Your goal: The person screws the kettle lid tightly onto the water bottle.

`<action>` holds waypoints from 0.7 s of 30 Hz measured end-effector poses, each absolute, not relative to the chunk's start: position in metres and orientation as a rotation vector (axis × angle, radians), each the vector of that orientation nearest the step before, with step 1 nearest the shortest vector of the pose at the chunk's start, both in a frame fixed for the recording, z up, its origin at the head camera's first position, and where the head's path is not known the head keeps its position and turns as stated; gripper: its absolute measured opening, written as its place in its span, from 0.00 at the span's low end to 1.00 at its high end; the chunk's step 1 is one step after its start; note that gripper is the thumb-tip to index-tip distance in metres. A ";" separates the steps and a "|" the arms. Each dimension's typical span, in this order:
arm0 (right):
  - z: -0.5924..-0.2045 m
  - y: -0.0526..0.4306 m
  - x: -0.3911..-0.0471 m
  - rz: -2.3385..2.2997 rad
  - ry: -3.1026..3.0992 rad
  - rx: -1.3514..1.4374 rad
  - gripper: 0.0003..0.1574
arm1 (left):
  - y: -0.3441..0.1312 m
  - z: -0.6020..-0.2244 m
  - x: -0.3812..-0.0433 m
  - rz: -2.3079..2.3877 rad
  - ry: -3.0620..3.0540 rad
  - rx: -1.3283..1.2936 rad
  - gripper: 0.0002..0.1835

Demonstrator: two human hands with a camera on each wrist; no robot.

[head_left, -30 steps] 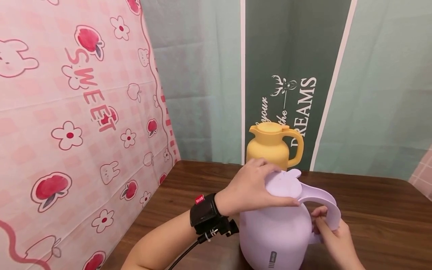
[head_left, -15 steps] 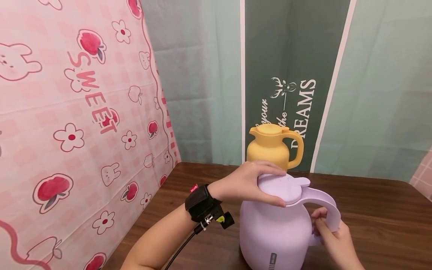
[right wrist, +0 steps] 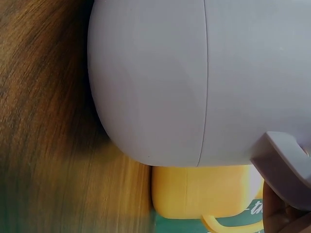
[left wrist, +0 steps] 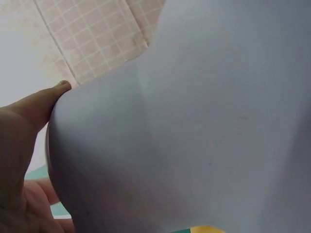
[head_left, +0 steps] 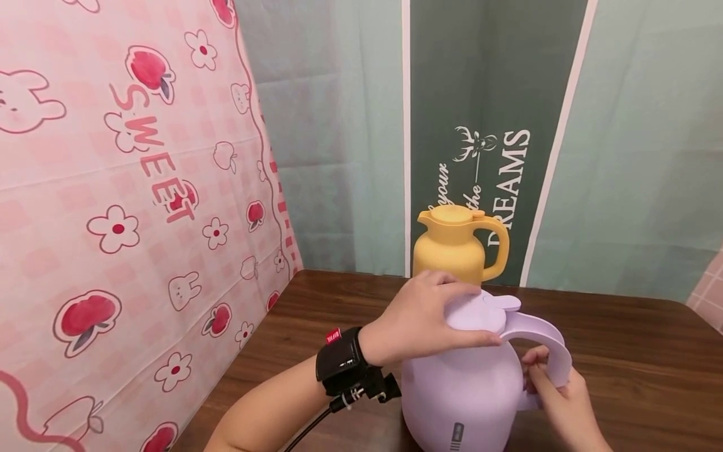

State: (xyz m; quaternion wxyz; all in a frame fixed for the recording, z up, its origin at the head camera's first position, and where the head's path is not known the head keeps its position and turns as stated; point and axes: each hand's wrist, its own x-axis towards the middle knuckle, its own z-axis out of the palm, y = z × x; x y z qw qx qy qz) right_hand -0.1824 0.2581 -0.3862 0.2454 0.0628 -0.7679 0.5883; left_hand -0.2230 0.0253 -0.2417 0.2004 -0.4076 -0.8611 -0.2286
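Note:
A lilac thermos jug (head_left: 463, 402) stands upright on the table, its spout side hidden from me. Its round lid (head_left: 473, 317) has rabbit ears that point right, towards the handle (head_left: 542, 336). My left hand (head_left: 415, 323) grips the lid, thumb on the near side and fingers round the far side. In the left wrist view the thumb (left wrist: 41, 104) presses on the lid's edge. My right hand (head_left: 565, 395) holds the lower part of the handle; the right wrist view shows only part of those fingers (right wrist: 282, 213).
Behind the lilac jug stands a yellow thermos jug (head_left: 449, 251), its handle to the right. A dark wooden table (head_left: 632, 351) carries both. Pink printed cloth (head_left: 169, 263) hangs on the left, and a green curtain (head_left: 491, 75) hangs at the back.
The lid has turned clockwise, its ears swinging nearer the handle. My left hand first turned with it, then swung back to about its earlier grip. My right hand has stayed put.

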 end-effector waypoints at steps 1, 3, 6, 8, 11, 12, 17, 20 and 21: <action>-0.386 0.258 -0.182 1.602 -2.097 0.172 0.15 | 0.025 -0.241 -0.225 -0.658 -2.409 -1.158 0.32; -0.386 0.258 -0.182 1.585 -2.106 0.173 0.16 | 0.024 -0.240 -0.228 -0.686 -2.414 -1.196 0.32; -0.386 0.259 -0.183 1.574 -2.106 0.180 0.16 | 0.022 -0.239 -0.233 -0.722 -2.419 -1.250 0.32; -0.387 0.259 -0.183 1.580 -2.092 0.192 0.16 | 0.021 -0.238 -0.237 -0.736 -2.412 -1.290 0.32; -0.389 0.260 -0.184 1.618 -2.049 0.235 0.17 | 0.019 -0.236 -0.243 -0.757 -2.411 -1.347 0.32; -0.390 0.260 -0.184 1.643 -2.028 0.255 0.18 | 0.018 -0.236 -0.244 -0.768 -2.416 -1.365 0.33; -0.392 0.260 -0.185 1.738 -1.931 0.358 0.19 | 0.016 -0.234 -0.250 -0.804 -2.437 -1.426 0.33; -0.391 0.259 -0.186 1.741 -1.910 0.381 0.19 | 0.016 -0.234 -0.251 -0.792 -2.430 -1.444 0.33; -0.391 0.258 -0.186 1.744 -1.905 0.386 0.19 | 0.015 -0.234 -0.251 -0.789 -2.429 -1.445 0.33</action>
